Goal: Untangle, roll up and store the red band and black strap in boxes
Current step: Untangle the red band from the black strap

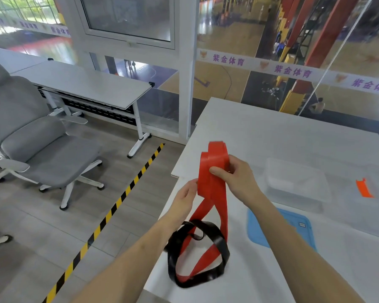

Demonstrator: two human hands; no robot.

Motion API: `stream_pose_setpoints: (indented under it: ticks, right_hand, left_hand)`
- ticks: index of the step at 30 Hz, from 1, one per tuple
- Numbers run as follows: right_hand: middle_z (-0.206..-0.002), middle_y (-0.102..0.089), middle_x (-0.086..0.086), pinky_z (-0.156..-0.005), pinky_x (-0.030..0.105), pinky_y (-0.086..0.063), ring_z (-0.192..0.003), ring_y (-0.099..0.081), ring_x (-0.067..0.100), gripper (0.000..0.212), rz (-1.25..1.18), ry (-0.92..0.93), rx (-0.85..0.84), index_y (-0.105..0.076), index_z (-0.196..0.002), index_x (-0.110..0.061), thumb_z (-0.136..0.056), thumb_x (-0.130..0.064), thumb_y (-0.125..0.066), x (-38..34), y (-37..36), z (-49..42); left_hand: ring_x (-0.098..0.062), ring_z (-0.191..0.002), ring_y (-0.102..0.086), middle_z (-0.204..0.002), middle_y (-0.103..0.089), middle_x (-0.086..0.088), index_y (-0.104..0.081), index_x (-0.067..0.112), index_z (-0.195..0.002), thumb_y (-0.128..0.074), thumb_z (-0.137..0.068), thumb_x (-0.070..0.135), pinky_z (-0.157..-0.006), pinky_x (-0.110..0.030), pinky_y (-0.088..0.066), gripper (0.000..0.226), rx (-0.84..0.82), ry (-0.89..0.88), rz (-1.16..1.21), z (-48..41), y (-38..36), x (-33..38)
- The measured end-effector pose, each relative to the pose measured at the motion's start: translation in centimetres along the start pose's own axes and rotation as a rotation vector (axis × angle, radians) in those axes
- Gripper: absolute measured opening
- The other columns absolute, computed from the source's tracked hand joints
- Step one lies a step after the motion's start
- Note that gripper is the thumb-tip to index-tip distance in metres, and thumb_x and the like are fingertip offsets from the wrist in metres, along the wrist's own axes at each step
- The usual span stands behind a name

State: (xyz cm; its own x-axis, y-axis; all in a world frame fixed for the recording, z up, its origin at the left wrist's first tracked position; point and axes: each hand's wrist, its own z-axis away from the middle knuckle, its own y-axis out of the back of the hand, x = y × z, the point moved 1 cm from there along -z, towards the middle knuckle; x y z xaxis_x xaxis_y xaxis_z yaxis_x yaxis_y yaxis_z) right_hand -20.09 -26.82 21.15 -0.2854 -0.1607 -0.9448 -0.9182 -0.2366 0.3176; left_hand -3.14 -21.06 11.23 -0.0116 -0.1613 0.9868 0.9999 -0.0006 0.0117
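The red band (214,165) is partly rolled into a loose coil held above the white table (293,136). My right hand (234,178) grips the coil from the right, thumb across its front. My left hand (185,199) pinches the band's lower left edge. Two red tails hang down to the table and pass through the black strap (219,243), which lies in a twisted loop near the table's left edge, still entwined with the red band.
A clear plastic box (298,182) stands to the right of my hands, with a blue lid (256,232) in front of it. Another clear box with an orange clip (364,189) sits further right. A grey office chair (37,141) and yellow-black floor tape (118,202) lie left.
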Motion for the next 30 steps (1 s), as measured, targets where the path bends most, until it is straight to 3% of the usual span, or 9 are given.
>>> stream_pose_setpoints:
  ticks: [5,10,14,18,22,24,26,28,30]
  right_hand:
    - [-0.103,-0.077,-0.014,-0.078,0.016,-0.060,-0.093,-0.074,0.003,0.018,-0.085,0.113,0.093,-0.069,-0.105,-0.038,-0.094,-0.026,-0.076,-3.7,0.8,-0.5]
    - [-0.106,-0.073,-0.018,-0.073,0.011,-0.057,-0.091,-0.072,-0.008,0.018,-0.130,0.146,0.145,-0.066,-0.110,-0.037,-0.097,-0.027,-0.074,-6.2,1.3,-1.3]
    - [-0.105,-0.074,-0.018,-0.072,0.013,-0.058,-0.091,-0.073,-0.003,0.012,-0.127,0.121,0.151,-0.067,-0.103,-0.038,-0.096,-0.032,-0.074,-6.9,1.3,-2.0]
    - [-0.107,-0.076,-0.011,-0.077,0.020,-0.060,-0.095,-0.074,0.006,0.018,-0.142,0.087,0.186,-0.070,-0.111,-0.028,-0.095,-0.035,-0.075,-6.3,0.6,-2.2]
    - [-0.101,-0.078,-0.014,-0.081,0.024,-0.062,-0.093,-0.076,0.006,0.008,-0.168,0.076,0.214,-0.071,-0.099,-0.034,-0.094,-0.038,-0.076,-7.1,0.5,-2.4]
    - [-0.099,-0.079,-0.013,-0.081,0.025,-0.063,-0.093,-0.077,0.007,0.006,-0.188,0.096,0.229,-0.072,-0.097,-0.034,-0.094,-0.037,-0.076,-8.1,0.8,-2.5]
    - [-0.097,-0.078,-0.013,-0.076,0.021,-0.062,-0.091,-0.076,0.004,0.005,-0.208,0.127,0.244,-0.072,-0.098,-0.033,-0.095,-0.034,-0.075,-9.3,1.3,-2.7]
    - [-0.098,-0.078,-0.015,-0.072,0.017,-0.060,-0.090,-0.076,-0.001,0.005,-0.232,0.148,0.253,-0.071,-0.100,-0.034,-0.096,-0.033,-0.074,-10.2,1.8,-2.8]
    - [-0.100,-0.078,-0.014,-0.073,0.017,-0.060,-0.091,-0.076,0.001,0.006,-0.257,0.160,0.266,-0.071,-0.101,-0.034,-0.096,-0.031,-0.074,-10.5,2.1,-2.8]
  left_hand:
    - [-0.008,-0.139,-0.050,-0.145,-0.059,0.010,-0.055,0.040,-0.137,-0.022,-0.096,0.078,-0.119,-0.033,-0.031,0.065,-0.054,0.074,-0.077,0.2,-0.1,-1.9]
    - [-0.010,-0.143,-0.044,-0.153,-0.049,0.007,-0.047,0.029,-0.151,-0.042,-0.108,0.049,-0.109,-0.023,-0.031,0.047,-0.076,0.161,-0.231,1.3,1.0,-5.6]
    - [-0.016,-0.142,-0.049,-0.147,-0.055,0.005,-0.052,0.047,-0.136,-0.045,-0.106,0.052,-0.112,-0.031,-0.037,0.031,-0.084,0.241,-0.233,1.9,1.6,-7.4]
    - [-0.006,-0.149,-0.035,-0.161,-0.041,0.016,-0.040,0.041,-0.154,-0.048,-0.100,0.065,-0.122,-0.032,-0.030,0.060,-0.157,0.117,-0.167,1.9,0.5,-5.1]
    - [0.004,-0.152,-0.025,-0.166,-0.028,0.026,-0.023,0.044,-0.161,-0.056,-0.097,0.064,-0.122,-0.029,-0.024,0.076,-0.218,0.005,-0.192,0.6,-1.0,-2.2]
    - [0.001,-0.148,-0.036,-0.161,-0.038,0.022,-0.027,0.038,-0.160,-0.057,-0.103,0.047,-0.118,-0.028,-0.033,0.065,-0.142,-0.054,-0.199,0.0,-1.6,-0.9]
    - [-0.015,-0.131,-0.055,-0.138,-0.056,0.012,-0.041,0.035,-0.143,-0.061,-0.104,0.023,-0.106,-0.032,-0.051,0.046,0.051,-0.073,-0.126,-0.6,-1.5,0.4]
    - [-0.020,-0.113,-0.061,-0.119,-0.055,0.003,-0.038,0.035,-0.133,-0.070,-0.097,0.018,-0.094,-0.028,-0.057,0.051,0.126,-0.116,-0.131,-1.1,-1.0,1.5]
    - [-0.014,-0.107,-0.062,-0.114,-0.055,0.004,-0.036,0.035,-0.144,-0.073,-0.096,0.024,-0.089,-0.026,-0.057,0.062,0.064,-0.153,-0.207,-1.3,-0.7,2.0]
